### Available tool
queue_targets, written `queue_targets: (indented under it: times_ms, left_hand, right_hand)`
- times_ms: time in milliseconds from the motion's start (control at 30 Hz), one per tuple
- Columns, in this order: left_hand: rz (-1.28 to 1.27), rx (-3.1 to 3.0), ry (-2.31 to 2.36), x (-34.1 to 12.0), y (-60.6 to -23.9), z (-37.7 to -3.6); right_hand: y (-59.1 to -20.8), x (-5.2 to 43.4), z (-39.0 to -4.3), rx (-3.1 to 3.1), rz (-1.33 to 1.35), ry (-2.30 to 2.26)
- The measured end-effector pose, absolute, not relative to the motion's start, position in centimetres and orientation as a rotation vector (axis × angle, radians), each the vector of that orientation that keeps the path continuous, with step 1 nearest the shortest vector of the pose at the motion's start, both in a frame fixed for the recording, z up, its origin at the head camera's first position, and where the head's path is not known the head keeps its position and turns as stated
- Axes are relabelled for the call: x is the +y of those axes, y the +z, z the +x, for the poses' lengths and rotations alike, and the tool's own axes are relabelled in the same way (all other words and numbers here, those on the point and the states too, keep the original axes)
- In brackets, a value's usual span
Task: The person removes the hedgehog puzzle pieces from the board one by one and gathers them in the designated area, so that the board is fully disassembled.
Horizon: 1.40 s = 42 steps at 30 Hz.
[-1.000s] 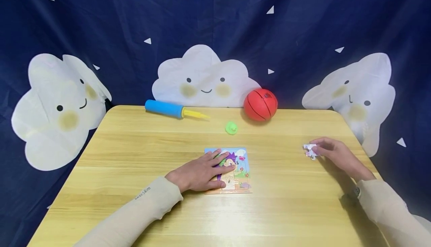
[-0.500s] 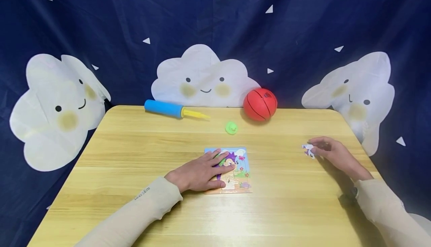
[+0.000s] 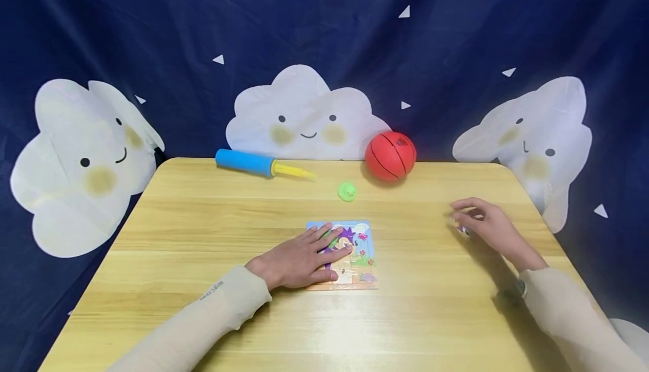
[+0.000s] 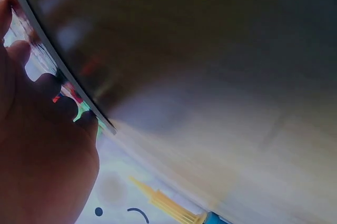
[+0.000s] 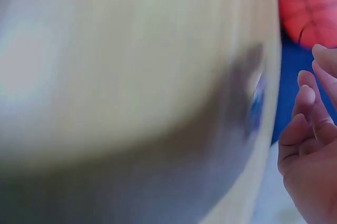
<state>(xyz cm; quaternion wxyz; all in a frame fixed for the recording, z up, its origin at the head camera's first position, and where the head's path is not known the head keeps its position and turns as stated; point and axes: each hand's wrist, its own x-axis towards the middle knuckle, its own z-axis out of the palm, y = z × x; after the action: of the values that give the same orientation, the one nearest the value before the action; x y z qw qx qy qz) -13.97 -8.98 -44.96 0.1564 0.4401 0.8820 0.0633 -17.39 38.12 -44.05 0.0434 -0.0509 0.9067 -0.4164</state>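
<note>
My left hand [image 3: 299, 256] rests with spread fingers on the left part of a square jigsaw puzzle [image 3: 365, 248]. The picture shows a purple-spiked hedgehog, flowers and blue sky; the palm hides part of it. In the left wrist view the left hand [image 4: 47, 145] lies against the puzzle's thin edge. Out to the right, my right hand [image 3: 489, 225] hovers with loosely bent fingers over a loose puzzle piece [image 3: 463, 230], partly hidden below. In the right wrist view the blurred purple-and-white piece [image 5: 256, 105] lies on the table, apart from the right hand [image 5: 310, 134], which holds nothing.
Along the back of the wooden table [image 3: 228, 208] lie a blue hand pump [image 3: 244, 162] with a yellow nozzle and a red ball [image 3: 390, 156] with black lines. A small green toy duck [image 3: 347, 191] sits behind the puzzle. Beyond hangs a dark blue cloth [image 3: 177, 22] with clouds.
My right hand has released the puzzle piece onto the table, and its fingers have shifted slightly left and up above it. The left hand stays on the puzzle.
</note>
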Motion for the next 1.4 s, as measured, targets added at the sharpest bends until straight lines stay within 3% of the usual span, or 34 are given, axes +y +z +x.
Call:
queue_targets:
  times_ms: [300, 733, 1400]
  left_hand:
    - [1.193, 2.553, 0.198, -10.1, -44.5, -13.9]
    - [1.123, 2.547, 0.231, -11.2, -44.6, -13.5]
    - [1.107, 2.546, 0.211, -11.1, -44.7, -13.5]
  right_hand:
    - [-42.9, 30.2, -17.7, 2.718, -0.296, -1.256]
    - [-44.3, 20.7, -18.7, 2.559, -0.473, -1.281]
    - [-45.7, 17.1, -18.4, 2.654, -0.577, -1.067]
